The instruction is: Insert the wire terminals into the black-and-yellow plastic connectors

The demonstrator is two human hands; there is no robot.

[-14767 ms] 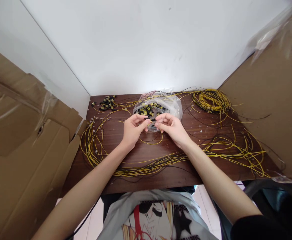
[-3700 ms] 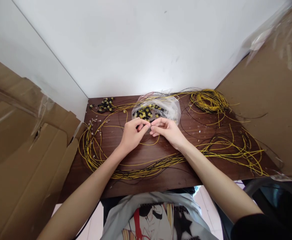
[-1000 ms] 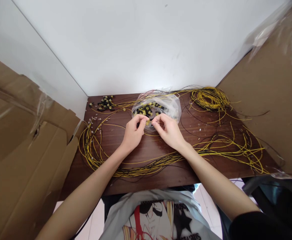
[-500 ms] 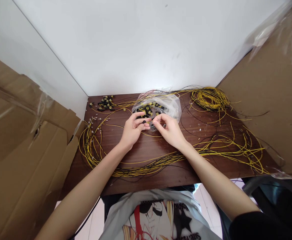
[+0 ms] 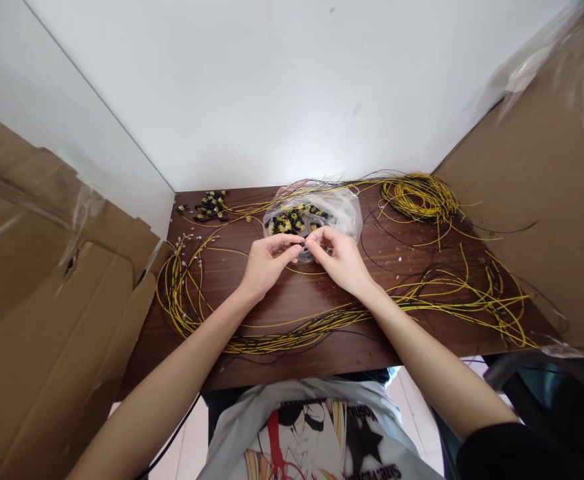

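- Centrally, the left hand and right hand meet fingertip to fingertip above the dark wooden table, just in front of the clear plastic bag.
- Left hand: thumb and forefinger are pinched together on a small dark connector; too small to make out its details.
- Right hand: fingertips are pinched together at the same spot, touching the left hand's; it appears to grip the end of a thin yellow wire that curves away beneath both hands, though the grip itself is hard to resolve.
- The bag holds a heap of small black-and-yellow connectors.
- A second loose pile of similar parts lies at the far left corner of the table.
- A coil of yellow wire lies at the far right; long yellow and black wire bundles run along the near edge and loop up the left side.
- Cardboard sheets flank the table on both sides.
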